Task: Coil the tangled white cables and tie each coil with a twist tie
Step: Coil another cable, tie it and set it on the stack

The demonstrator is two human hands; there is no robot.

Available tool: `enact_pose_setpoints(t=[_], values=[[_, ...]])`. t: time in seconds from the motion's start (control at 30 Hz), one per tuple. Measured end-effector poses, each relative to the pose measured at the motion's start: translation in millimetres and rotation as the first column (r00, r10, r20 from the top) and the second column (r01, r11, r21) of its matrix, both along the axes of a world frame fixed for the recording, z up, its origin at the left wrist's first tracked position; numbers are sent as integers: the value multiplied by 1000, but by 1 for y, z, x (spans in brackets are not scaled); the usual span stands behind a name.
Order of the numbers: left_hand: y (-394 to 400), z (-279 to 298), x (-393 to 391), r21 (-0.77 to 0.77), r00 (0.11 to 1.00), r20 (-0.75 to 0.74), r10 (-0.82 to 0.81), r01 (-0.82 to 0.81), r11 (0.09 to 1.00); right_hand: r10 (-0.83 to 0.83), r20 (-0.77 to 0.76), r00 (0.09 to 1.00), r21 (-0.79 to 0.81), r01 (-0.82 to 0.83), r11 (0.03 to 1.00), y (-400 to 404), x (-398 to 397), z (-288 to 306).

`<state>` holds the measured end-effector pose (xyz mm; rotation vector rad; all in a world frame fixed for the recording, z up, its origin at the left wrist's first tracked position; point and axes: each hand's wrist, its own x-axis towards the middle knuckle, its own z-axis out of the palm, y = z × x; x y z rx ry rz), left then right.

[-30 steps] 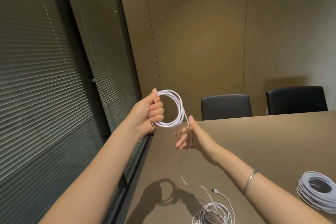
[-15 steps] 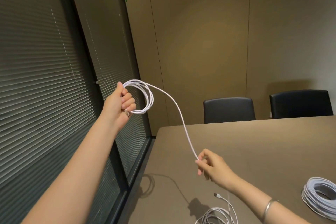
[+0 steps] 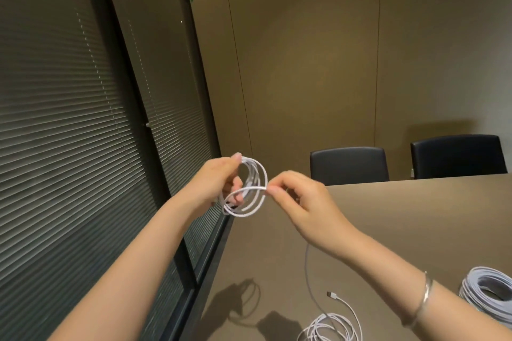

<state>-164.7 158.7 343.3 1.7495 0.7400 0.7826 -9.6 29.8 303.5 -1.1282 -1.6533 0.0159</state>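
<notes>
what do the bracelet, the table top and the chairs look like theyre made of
Bracelet: silvery metal, polished; it glints. Table top: smooth matte brown, likely laminate; no visible grain, soft shadows. Chairs: black, slightly sheened backs, leather or vinyl; which one is unclear.

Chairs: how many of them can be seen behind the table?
2. One black chair stands behind the table near its middle, another black chair further right. Others may be outside view.

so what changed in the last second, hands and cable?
The right hand swung out toward the table, drawing a length of cable, then came back up and now pinches that strand against the coil, adding a loop. The left hand lifted away, then returned, gripping the coil throughout. The loose cable pile and the large coil on the table stayed put.
</notes>
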Motion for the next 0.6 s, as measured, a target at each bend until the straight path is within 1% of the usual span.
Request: enact_pose_setpoints(t=[0.07,0.1,0.13,0.17,0.2,0.23,0.27,0.3,0.33,0.37,0.4,0.43,0.53,0.6], values=[[-15,-2,5,-65,995,-71,-69,64,996,-39,-93,995,-2,39,999,7,4,6],[-19,-2,7,-125,989,-87,-116,104,987,-76,-131,988,-10,76,997,10,7,8],[-22,-3,8,-205,981,-77,-177,158,966,-119,-153,981,-26,116,993,14,10,9],[-23,-4,8,-308,969,-30,-244,223,925,-156,-169,973,-54,148,987,17,13,9],[-23,-4,9,-420,953,58,-298,294,859,-166,-201,965,-101,148,984,20,16,8],[-22,-5,10,-510,929,161,-332,367,778,-144,-266,953,-168,101,981,23,18,6],[-22,-5,11,-563,905,243,-349,424,709,-99,-363,927,-243,8,970,25,20,3],[-20,-6,13,-590,888,293,-353,459,665,-45,-487,872,-303,-120,945,26,21,0],[-20,-7,14,-602,882,318,-349,472,644,16,-626,779,-323,-278,905,26,21,-3],[-20,-8,16,-607,884,324,-337,467,643,57,-742,668,-302,-409,861,25,21,-6],[-19,-9,18,-606,893,319,-317,449,656,65,-807,587,-275,-471,838,23,21,-8],[-19,-12,20,-598,905,309,-294,425,679,47,-833,551,-265,-474,840,23,21,-9],[-20,-19,28,-542,945,239,-222,320,777,-29,-836,547,-271,-368,890,25,21,-12],[-22,-21,32,-490,963,207,-171,253,834,-46,-835,549,-265,-326,907,26,20,-13]])
